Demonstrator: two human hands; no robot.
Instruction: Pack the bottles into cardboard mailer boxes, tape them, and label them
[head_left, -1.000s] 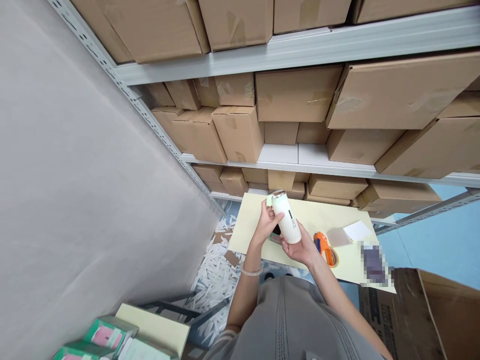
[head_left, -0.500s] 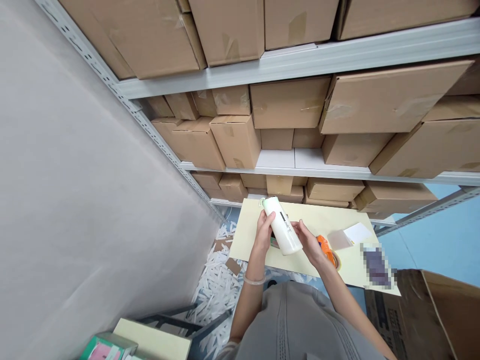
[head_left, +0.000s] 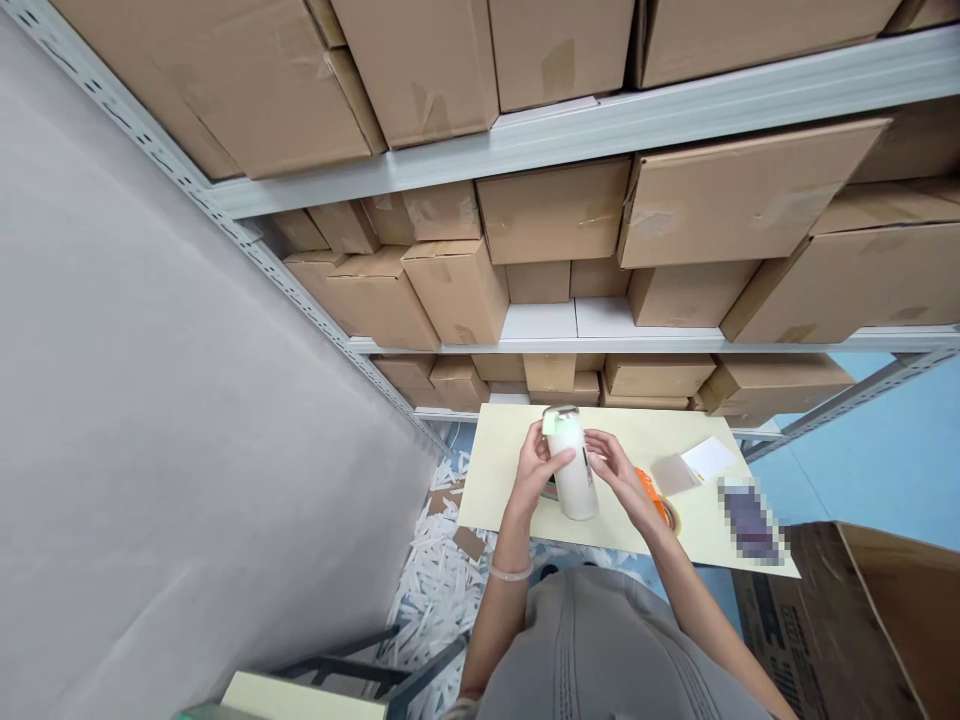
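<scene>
A white bottle (head_left: 574, 480) with a pale green top and dark lettering on its side is held up over the cream table (head_left: 495, 450). My left hand (head_left: 538, 466) is closed round its left side, thumb across the front. On the other side, my right hand (head_left: 616, 472) has its fingers bent against the bottle near the lettering. Whether those fingers grip or only touch it is hard to see. Behind the bottle, a small dark green item (head_left: 550, 489) shows only in part.
An orange tape dispenser (head_left: 654, 492) lies right of my hands, with a white folded card (head_left: 709, 460) and a blurred-out dark object (head_left: 752, 522) beyond. Shelves of cardboard boxes (head_left: 457, 300) rise ahead. A large open carton (head_left: 825, 610) stands right; shredded paper (head_left: 435, 590) covers the floor left.
The bottle has been turned, so its lettering now faces right and its top shows more. It stands more upright. My right hand has come closer round it, and the view has shifted slightly.
</scene>
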